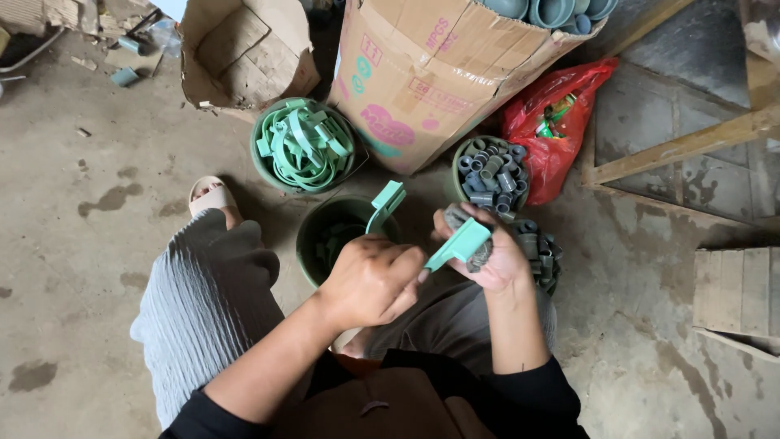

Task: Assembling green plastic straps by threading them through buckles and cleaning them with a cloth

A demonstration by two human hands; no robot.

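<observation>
Green plastic strap [457,245] is mid-assembly by my read: right hand [496,258] closed around one flat end plus a dark grey sleeve [479,254], left hand [372,280] curled tight on the strap's other run, whose clip end [387,203] sticks up over the near green bucket [313,236]. Next move likely needs the sleeve lined up square with the flat end and pushed on, left hand bracing. Room is tight: grey-sleeve bucket [455,167] and cardboard box [422,81] crowd the far side, knees below; open concrete floor [89,244] lies only to the left.
</observation>
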